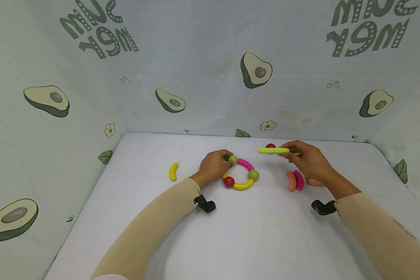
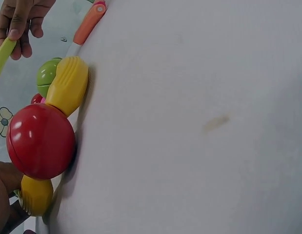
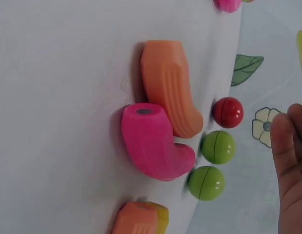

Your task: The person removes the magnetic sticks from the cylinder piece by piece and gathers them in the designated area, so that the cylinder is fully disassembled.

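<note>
A ring of curved pieces and balls lies on the white table, with my left hand (image 1: 213,165) at its left side. The fingers and thumb of that hand pinch a green ball (image 1: 232,159) in the ring. Around the ring sit a pink curved piece (image 1: 245,163), another green ball (image 1: 254,175), a yellow curved piece (image 1: 244,184) and a red ball (image 1: 229,182). A further yellow piece (image 2: 36,196) is partly hidden by the left hand. Raised above the table, my right hand (image 1: 309,159) pinches a yellow-green stick-like piece (image 1: 273,150) by one end.
Below the right hand lie an orange curved piece (image 1: 291,181), a pink one (image 1: 298,180) and another orange one (image 1: 315,182). A loose red ball (image 3: 228,112) and two green balls (image 3: 218,147) sit behind them. One yellow curved piece (image 1: 173,171) lies at left.
</note>
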Demonstrator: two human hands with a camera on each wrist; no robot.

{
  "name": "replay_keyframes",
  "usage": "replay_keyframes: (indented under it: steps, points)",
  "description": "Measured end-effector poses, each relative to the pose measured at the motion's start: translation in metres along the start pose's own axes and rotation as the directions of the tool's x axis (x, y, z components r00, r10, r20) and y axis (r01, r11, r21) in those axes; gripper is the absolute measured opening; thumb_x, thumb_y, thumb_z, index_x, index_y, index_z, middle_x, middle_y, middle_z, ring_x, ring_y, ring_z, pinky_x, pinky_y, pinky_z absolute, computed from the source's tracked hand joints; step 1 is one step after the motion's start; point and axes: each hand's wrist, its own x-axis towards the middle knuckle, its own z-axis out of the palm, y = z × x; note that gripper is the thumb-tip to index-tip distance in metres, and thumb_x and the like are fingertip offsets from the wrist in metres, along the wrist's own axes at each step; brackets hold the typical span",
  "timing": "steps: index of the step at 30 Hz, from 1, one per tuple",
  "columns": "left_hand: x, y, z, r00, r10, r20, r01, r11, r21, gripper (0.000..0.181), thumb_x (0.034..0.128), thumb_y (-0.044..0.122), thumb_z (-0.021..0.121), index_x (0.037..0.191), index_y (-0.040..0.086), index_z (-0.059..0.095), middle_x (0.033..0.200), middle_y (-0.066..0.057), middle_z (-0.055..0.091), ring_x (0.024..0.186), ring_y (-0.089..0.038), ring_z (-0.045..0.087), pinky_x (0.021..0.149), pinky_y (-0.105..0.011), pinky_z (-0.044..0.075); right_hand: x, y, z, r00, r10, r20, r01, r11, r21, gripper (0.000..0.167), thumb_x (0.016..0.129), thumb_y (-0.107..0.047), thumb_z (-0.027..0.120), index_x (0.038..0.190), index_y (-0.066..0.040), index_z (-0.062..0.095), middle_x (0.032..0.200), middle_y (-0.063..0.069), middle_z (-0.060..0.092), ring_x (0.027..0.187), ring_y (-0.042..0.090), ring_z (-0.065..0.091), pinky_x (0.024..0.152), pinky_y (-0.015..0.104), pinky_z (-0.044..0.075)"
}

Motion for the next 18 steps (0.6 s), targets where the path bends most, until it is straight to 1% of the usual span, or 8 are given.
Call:
replay_keyframes:
  steps: [2,5,7,9,11,15,16,18]
  points:
    - [0.000,0.000,0.000,1.000,0.002,0.000,-0.002,1.000,0.001,0.034,0.0975,0.034,0.072,0.129,0.021,0.070,0.112,0.007,0.071,0.092,-0.009,0.060,0.076,-0.023,0.048,-0.003,0.004,-0.002,1.000,-0.013,-0.021,0.012,1.000,-0.010,0.039,0.104,-0.026,0.063,0.139,-0.009,0.057,0.126,0.016,0.062,0.105,0.037,0.065,0.085,0.049,0.054]
    - [0.000,0.000,0.000,1.000,0.005,0.000,-0.005,1.000,0.003,0.034,0.0976,0.034,0.072,0.129,0.021,0.070,0.113,0.006,0.071,0.092,-0.009,0.060,0.076,-0.023,0.048,-0.006,0.011,-0.005,0.997,-0.045,-0.058,0.043,0.998,-0.036,0.037,0.103,-0.021,0.064,0.137,-0.007,0.060,0.117,0.014,0.059,0.101,0.037,0.063,0.079,0.038,0.056]
    - [-0.001,0.000,0.000,1.000,0.006,-0.001,-0.006,1.000,0.003,0.034,0.0977,0.034,0.072,0.129,0.021,0.070,0.113,0.006,0.071,0.091,-0.009,0.059,0.076,-0.023,0.048,-0.008,0.015,-0.007,0.995,-0.060,-0.076,0.056,0.997,-0.051,0.035,0.103,-0.018,0.065,0.135,-0.006,0.061,0.112,0.012,0.057,0.099,0.035,0.061,0.074,0.029,0.054]
    - [-0.001,0.001,0.000,1.000,0.004,0.001,-0.004,1.000,0.000,0.034,0.0979,0.034,0.072,0.129,0.021,0.070,0.113,0.006,0.071,0.091,-0.009,0.059,0.076,-0.023,0.048,-0.010,0.019,-0.009,0.994,-0.065,-0.091,0.059,0.996,-0.065,0.034,0.103,-0.018,0.065,0.134,-0.005,0.062,0.109,0.011,0.057,0.098,0.034,0.060,0.072,0.024,0.052]
    - [-0.001,0.001,-0.001,1.000,0.003,0.004,-0.003,1.000,-0.003,0.034,0.0979,0.034,0.072,0.130,0.021,0.070,0.113,0.007,0.071,0.091,-0.009,0.058,0.077,-0.023,0.047,-0.012,0.022,-0.011,0.993,-0.061,-0.100,0.053,0.996,-0.075,0.034,0.103,-0.018,0.065,0.134,-0.005,0.062,0.109,0.012,0.057,0.098,0.034,0.059,0.074,0.028,0.051]
    - [-0.001,0.002,-0.001,1.000,0.001,0.011,-0.001,1.000,-0.001,0.035,0.0981,0.034,0.072,0.130,0.021,0.069,0.113,0.007,0.071,0.093,-0.009,0.059,0.078,-0.023,0.047,-0.014,0.027,-0.012,0.994,-0.031,-0.102,0.022,0.996,-0.086,0.035,0.104,-0.021,0.062,0.136,-0.004,0.060,0.111,0.014,0.057,0.100,0.036,0.057,0.078,0.039,0.051]
    - [-0.001,0.002,-0.001,1.000,0.000,0.011,0.000,1.000,-0.001,0.035,0.0980,0.034,0.072,0.130,0.021,0.069,0.113,0.007,0.071,0.093,-0.009,0.059,0.077,-0.023,0.047,-0.015,0.029,-0.012,0.994,-0.025,-0.103,0.015,0.996,-0.091,0.036,0.105,-0.021,0.062,0.136,-0.004,0.060,0.111,0.015,0.057,0.101,0.036,0.056,0.077,0.041,0.050]
    - [-0.001,0.002,-0.001,1.000,-0.004,0.011,0.004,1.000,0.002,0.035,0.0981,0.034,0.072,0.130,0.021,0.069,0.113,0.007,0.070,0.092,-0.009,0.058,0.077,-0.023,0.047,-0.015,0.032,-0.013,0.995,-0.012,-0.101,0.003,0.996,-0.093,0.037,0.105,-0.023,0.062,0.136,-0.003,0.059,0.113,0.016,0.057,0.103,0.038,0.054,0.075,0.041,0.049]
